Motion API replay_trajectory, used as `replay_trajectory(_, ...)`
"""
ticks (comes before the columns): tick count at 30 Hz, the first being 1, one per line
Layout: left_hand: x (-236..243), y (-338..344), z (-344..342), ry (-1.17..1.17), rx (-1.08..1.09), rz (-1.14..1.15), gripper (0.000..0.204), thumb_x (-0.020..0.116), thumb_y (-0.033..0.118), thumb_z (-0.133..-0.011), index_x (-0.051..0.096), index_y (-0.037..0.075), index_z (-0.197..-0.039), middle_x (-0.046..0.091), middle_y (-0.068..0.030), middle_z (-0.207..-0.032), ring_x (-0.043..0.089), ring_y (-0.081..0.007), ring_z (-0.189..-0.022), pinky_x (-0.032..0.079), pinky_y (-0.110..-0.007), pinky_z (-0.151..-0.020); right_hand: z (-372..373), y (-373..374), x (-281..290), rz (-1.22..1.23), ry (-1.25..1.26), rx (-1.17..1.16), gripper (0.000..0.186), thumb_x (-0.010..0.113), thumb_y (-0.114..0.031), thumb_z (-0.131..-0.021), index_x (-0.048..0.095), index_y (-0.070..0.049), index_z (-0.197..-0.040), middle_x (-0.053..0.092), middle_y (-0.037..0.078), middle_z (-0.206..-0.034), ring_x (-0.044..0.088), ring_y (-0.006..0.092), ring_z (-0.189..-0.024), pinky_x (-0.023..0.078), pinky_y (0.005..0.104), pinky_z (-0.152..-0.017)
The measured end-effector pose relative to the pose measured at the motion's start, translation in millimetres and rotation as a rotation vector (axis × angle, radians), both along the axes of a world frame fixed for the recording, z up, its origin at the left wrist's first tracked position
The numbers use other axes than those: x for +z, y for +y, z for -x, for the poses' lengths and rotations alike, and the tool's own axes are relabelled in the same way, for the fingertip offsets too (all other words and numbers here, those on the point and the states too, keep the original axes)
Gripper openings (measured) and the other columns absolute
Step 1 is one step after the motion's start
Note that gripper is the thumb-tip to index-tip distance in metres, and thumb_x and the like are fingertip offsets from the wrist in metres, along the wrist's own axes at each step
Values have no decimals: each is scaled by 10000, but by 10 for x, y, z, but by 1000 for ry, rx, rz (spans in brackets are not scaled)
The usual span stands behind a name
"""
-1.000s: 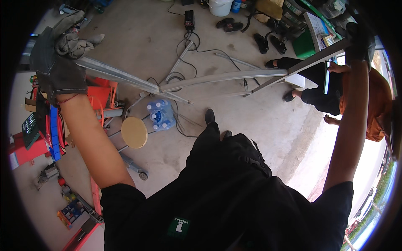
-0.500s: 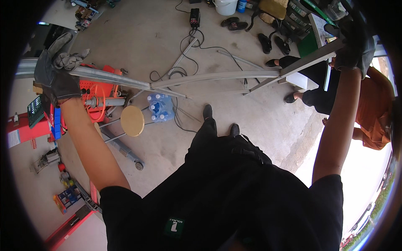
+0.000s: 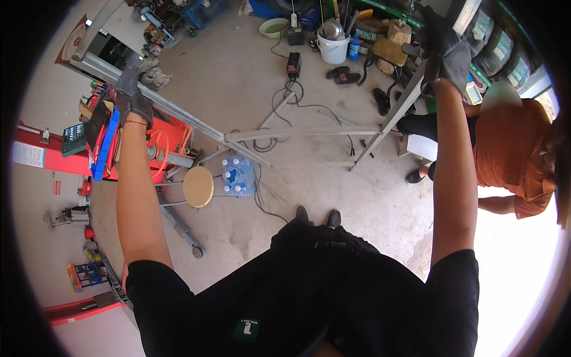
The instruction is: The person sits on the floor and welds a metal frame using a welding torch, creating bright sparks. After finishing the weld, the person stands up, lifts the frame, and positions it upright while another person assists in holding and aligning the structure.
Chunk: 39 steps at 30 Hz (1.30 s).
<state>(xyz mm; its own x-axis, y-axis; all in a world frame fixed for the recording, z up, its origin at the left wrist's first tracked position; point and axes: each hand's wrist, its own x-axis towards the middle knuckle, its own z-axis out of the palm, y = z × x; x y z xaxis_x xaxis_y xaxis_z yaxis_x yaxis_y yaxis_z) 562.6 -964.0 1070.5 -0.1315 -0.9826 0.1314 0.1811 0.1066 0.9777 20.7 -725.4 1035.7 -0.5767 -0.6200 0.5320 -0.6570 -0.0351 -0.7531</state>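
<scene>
Between my hands stands a tall grey metal frame (image 3: pixel 303 131), its two long rails joined by a crossbar. My left hand (image 3: pixel 132 98), in a dark glove, grips the left rail (image 3: pixel 184 114). Wrinkled grey fabric (image 3: pixel 156 78) shows at its fingers; whether it belongs to the glove I cannot tell. Up on the right rail (image 3: pixel 399 106), my right hand (image 3: pixel 449 62) is closed round the metal, also in a dark glove. Both arms are stretched out far in front of me. The frame's lower ends are down near the concrete floor.
A round stool (image 3: pixel 198 187) and a pack of water bottles (image 3: pixel 238 177) stand left of centre. Black cables (image 3: pixel 278 110) run from a small black machine (image 3: pixel 294 65). A white bucket (image 3: pixel 332 47) is behind. At right, a person in an orange-brown top (image 3: pixel 511 149) bends close to the frame.
Both hands have moved inward, and the frame's rails now rise more steeply in view. More of the back of the room shows. The person at right has shifted, with more of the top visible.
</scene>
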Motion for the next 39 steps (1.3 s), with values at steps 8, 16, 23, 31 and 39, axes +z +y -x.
replay_trajectory(8,-56,-15,31,129,-4,38,301,615,213,-965,695,-74,-1008,598,-106,-709,595,-238,-578,579,-426,-636,-303,-112,292,145,-524,7,375,757,-410,-901,699,-47,-826,622,43,-630,549,138,-489,406,307,-481)
replay_trajectory(16,-20,224,35,29,-10,-30,304,609,234,-951,723,-47,-967,528,-74,-534,510,-229,-383,615,-495,-606,-349,-97,262,-10,-531,-98,398,711,-414,-918,765,-23,-962,680,57,-680,654,146,-616,494,309,-554)
replay_trajectory(23,-141,-62,-71,45,-27,-91,360,583,276,-979,727,-54,-978,507,-67,-505,500,-220,-377,601,-485,-576,-305,-189,-43,-52,-227,-108,321,648,-360,-946,754,-58,-970,690,76,-697,677,181,-611,515,346,-585)
replay_trajectory(31,-106,66,30,14,-74,-6,428,502,277,-1043,747,-69,-981,554,-60,-612,462,-166,-444,501,-380,-514,-115,-159,-141,-74,-216,-156,429,577,-396,-1014,736,-34,-1180,650,33,-693,600,131,-608,452,285,-586)
replay_trajectory(39,-231,-64,-5,58,-82,117,474,492,312,-1053,753,-81,-1013,564,-72,-641,457,-150,-499,456,-337,-506,115,-81,-137,-23,82,-72,377,503,-264,-1050,730,-93,-1298,664,1,-787,548,79,-635,450,233,-618)
